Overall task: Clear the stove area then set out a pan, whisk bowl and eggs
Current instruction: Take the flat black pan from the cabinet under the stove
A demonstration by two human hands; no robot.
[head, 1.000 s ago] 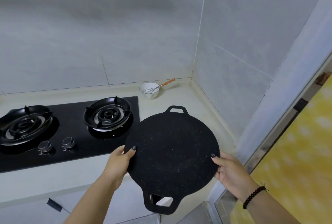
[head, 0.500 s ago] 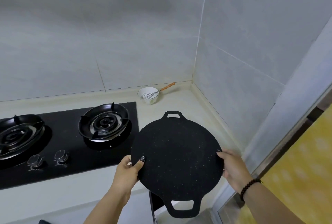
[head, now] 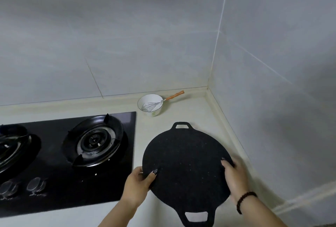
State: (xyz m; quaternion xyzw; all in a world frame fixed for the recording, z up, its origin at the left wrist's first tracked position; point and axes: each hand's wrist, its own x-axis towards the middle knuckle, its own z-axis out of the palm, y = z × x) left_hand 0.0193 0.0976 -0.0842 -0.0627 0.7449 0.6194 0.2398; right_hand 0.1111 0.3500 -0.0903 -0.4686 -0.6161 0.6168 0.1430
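The flat black pan (head: 185,165), likely stiff and heavy, sits best as now: left hand (head: 138,185) and right hand (head: 234,175) each pinching opposite rims, over the surface (head: 181,115) right of the stove (head: 72,154)

Gripping black pan (head: 185,168) by both rims, left hand (head: 138,185) and right hand (head: 234,175), lower right of frame; whisk bowl (head: 150,105) sitting above.

My pan (head: 185,168) looks matt black and finely speckled; the stove (head: 60,175) is glossy black glass; the whisk (head: 160,102) has metal wires and a wooden handle.
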